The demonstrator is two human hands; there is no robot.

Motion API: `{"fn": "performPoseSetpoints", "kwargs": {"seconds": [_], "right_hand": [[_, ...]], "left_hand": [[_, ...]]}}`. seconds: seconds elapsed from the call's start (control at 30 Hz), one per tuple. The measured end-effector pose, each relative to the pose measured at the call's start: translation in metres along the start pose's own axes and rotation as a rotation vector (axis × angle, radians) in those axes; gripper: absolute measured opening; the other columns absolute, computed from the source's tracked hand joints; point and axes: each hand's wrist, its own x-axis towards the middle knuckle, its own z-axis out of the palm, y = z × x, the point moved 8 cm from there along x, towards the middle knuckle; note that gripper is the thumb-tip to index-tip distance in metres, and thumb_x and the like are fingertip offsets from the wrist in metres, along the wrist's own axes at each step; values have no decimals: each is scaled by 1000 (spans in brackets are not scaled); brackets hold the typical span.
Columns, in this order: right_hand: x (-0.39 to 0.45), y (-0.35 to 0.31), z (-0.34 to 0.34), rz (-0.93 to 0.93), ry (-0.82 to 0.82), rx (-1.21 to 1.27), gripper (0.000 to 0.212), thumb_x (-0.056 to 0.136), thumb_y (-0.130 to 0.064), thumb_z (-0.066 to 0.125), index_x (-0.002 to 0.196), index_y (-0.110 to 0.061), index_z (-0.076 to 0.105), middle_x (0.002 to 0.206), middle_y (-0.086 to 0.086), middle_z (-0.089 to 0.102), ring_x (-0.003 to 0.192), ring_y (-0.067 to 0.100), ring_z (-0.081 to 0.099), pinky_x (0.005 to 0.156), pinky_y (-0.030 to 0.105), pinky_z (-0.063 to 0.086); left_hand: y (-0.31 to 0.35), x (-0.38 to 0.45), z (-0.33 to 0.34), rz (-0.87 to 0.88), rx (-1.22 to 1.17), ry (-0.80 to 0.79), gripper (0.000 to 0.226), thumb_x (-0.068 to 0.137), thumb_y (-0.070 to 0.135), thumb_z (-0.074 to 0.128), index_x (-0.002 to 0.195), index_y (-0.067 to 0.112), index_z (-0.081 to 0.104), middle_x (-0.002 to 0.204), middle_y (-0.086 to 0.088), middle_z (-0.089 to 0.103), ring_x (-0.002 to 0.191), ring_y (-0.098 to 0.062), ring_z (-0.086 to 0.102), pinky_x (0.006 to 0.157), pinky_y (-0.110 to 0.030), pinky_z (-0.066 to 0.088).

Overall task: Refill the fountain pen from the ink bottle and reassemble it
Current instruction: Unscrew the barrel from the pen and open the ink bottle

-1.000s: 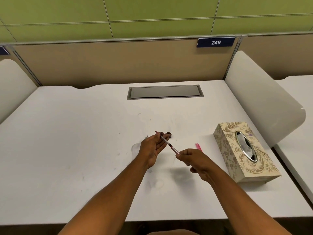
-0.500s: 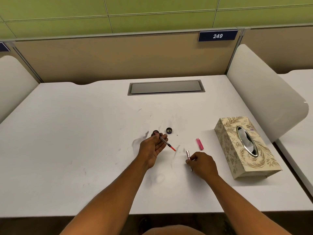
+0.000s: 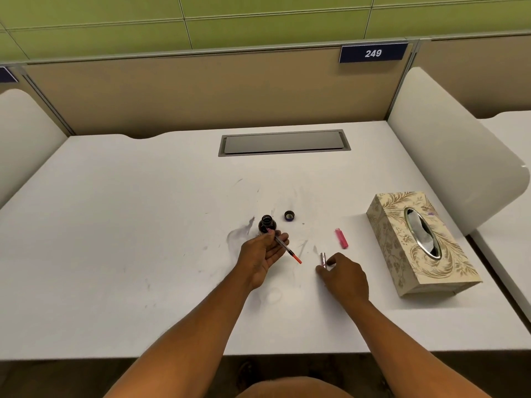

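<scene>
My left hand point(image 3: 263, 254) holds the pen's inner part point(image 3: 286, 248), a thin dark tube with a red end that points down and right, between thumb and fingers. Just beyond that hand the small dark ink bottle point(image 3: 267, 223) stands uncapped on the white desk point(image 3: 143, 225). Its cap point(image 3: 289, 216) lies a little to the right. My right hand point(image 3: 343, 275) rests low on the desk and pinches the silvery pen barrel point(image 3: 323, 259), which lies on the surface. A pink pen cap point(image 3: 341, 238) lies farther right.
A patterned tissue box point(image 3: 419, 242) stands at the right of the desk. A grey cable hatch point(image 3: 284, 142) sits at the back, below the beige partition. White side dividers flank the desk, and faint ink smears mark its middle.
The barrel came off the pen's inner part. My right hand carried it down and right to the desk. The ink bottle, earlier hidden by my left hand, now shows.
</scene>
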Motion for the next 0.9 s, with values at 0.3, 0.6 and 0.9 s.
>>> {"fn": "performPoseSetpoints", "kwargs": {"seconds": [0.3, 0.6, 0.9], "right_hand": [[-3, 0, -1, 29, 11, -4, 31, 86, -45, 65, 105, -20, 63, 98, 2, 69, 92, 25, 64, 72, 29, 45], [1, 0, -6, 37, 41, 78, 35, 89, -51, 57, 104, -20, 64, 82, 1, 73, 83, 21, 67, 73, 31, 51], [-4, -39, -19, -47, -88, 324, 25, 93, -36, 59, 93, -15, 71, 81, 0, 72, 65, 13, 63, 54, 24, 46]], "left_hand": [[1, -3, 0, -3, 3, 0, 25, 100, 19, 56, 114, 0, 65, 107, -16, 74, 101, -26, 72, 81, -31, 60], [5, -3, -3, -7, -5, -7, 23, 100, 19, 56, 109, 1, 67, 102, -14, 76, 97, -25, 73, 75, -29, 61], [10, 2, 3, -8, -8, -26, 22, 101, 17, 54, 109, 1, 66, 107, -16, 75, 97, -25, 73, 77, -30, 61]]}}
